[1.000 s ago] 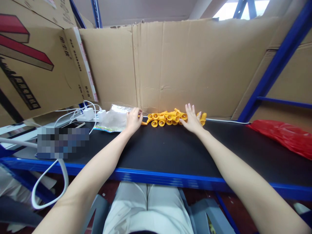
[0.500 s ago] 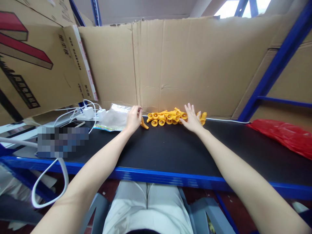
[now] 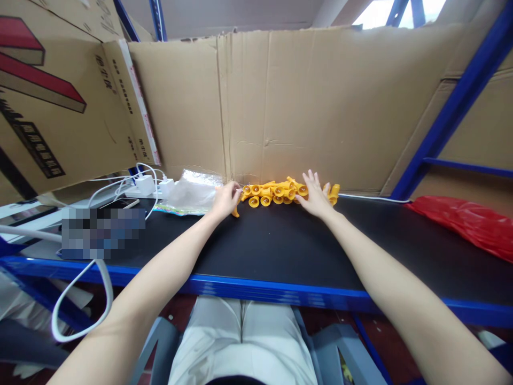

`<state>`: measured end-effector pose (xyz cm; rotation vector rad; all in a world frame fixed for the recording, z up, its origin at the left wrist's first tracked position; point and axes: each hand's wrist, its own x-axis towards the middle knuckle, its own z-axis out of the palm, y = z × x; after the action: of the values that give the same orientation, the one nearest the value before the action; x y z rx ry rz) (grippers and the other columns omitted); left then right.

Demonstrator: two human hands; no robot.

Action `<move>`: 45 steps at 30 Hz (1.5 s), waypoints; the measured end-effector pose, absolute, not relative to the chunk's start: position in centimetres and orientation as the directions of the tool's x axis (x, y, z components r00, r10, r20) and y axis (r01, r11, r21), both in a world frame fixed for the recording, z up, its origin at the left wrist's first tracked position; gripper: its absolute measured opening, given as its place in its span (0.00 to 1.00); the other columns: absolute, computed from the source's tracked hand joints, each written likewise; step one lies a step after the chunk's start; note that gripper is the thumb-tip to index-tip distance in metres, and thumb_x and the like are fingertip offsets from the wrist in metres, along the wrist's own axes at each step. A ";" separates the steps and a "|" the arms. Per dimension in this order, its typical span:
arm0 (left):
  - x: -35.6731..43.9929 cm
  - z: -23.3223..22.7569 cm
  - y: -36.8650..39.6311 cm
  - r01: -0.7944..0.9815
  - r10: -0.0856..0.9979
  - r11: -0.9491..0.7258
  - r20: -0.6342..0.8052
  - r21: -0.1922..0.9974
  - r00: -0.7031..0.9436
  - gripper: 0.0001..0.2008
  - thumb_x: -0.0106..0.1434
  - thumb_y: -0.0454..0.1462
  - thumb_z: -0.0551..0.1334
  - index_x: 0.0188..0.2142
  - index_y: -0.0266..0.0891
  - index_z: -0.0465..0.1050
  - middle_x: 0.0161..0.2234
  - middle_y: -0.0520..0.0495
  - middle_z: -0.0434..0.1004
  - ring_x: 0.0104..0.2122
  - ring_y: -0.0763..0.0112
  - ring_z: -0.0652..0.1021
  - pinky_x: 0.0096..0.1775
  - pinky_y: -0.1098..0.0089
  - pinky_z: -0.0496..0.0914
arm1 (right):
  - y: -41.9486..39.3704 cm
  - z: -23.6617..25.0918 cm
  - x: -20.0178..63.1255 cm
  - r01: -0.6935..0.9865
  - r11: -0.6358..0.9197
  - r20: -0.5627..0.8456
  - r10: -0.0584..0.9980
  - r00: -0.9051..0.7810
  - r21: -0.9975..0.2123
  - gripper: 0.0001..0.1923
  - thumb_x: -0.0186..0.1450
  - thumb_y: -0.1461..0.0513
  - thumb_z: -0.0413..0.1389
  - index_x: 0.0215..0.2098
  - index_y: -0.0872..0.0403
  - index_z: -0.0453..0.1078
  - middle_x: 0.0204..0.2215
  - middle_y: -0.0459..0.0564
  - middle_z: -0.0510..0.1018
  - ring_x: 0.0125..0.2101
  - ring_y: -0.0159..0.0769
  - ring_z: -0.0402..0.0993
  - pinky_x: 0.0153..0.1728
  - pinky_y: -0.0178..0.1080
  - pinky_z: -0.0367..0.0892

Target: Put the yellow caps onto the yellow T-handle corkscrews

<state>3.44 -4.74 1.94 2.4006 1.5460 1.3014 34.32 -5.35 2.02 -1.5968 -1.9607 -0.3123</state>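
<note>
A heap of small yellow plastic parts (image 3: pixel 276 193) lies at the back of the black shelf top (image 3: pixel 280 246), against the cardboard wall. My left hand (image 3: pixel 225 200) is at the heap's left end, its fingers closed around one yellow part that pokes out below the hand. On the right end of the heap rests my right hand (image 3: pixel 315 194), fingers spread and flat, with a few yellow parts showing just beyond it.
A clear plastic bag (image 3: pixel 190 193) lies left of my left hand. Further left are white chargers and cables (image 3: pixel 146 187) and a phone (image 3: pixel 120 203). A red plastic bag (image 3: pixel 465 220) sits at the right. Cardboard sheets (image 3: pixel 296 107) close the back; a blue shelf edge (image 3: pixel 260 291) runs in front.
My left hand has moved slightly right and closed on one yellow part at the heap's left end. The right hand has stayed spread on the heap.
</note>
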 end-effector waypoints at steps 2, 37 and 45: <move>3.5 1.2 -4.6 0.798 0.811 -0.500 0.504 0.335 0.297 0.09 0.62 0.40 0.56 0.37 0.37 0.70 0.35 0.45 0.75 0.36 0.67 0.75 0.41 0.67 0.69 | -5.4 2.0 34.3 0.950 0.256 0.570 0.814 -0.112 -0.179 0.41 0.62 0.55 0.49 0.68 0.51 0.36 0.67 0.54 0.37 0.65 0.48 0.29 0.58 0.65 0.31; 3.3 2.7 -6.6 0.942 0.942 -0.331 0.088 0.062 0.325 0.22 0.60 0.48 0.53 0.48 0.40 0.71 0.46 0.39 0.76 0.45 0.54 0.76 0.43 0.62 0.69 | -3.8 -1.8 45.6 0.668 -0.260 0.334 0.706 0.624 -0.698 0.23 0.59 0.59 0.50 0.51 0.54 0.71 0.51 0.61 0.72 0.54 0.58 0.64 0.55 0.64 0.48; 3.4 2.8 -6.9 0.937 0.935 -0.349 0.079 0.028 0.346 0.21 0.61 0.48 0.51 0.47 0.40 0.71 0.45 0.40 0.77 0.45 0.55 0.76 0.44 0.63 0.69 | -1.8 -0.8 45.7 0.671 -0.085 0.387 0.760 0.521 -0.737 0.16 0.61 0.57 0.48 0.39 0.51 0.76 0.42 0.53 0.78 0.49 0.46 0.69 0.53 0.53 0.56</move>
<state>3.38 -6.92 2.79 2.5957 1.8047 0.1286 45.68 -1.85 -0.82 -1.8011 -1.1931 0.1170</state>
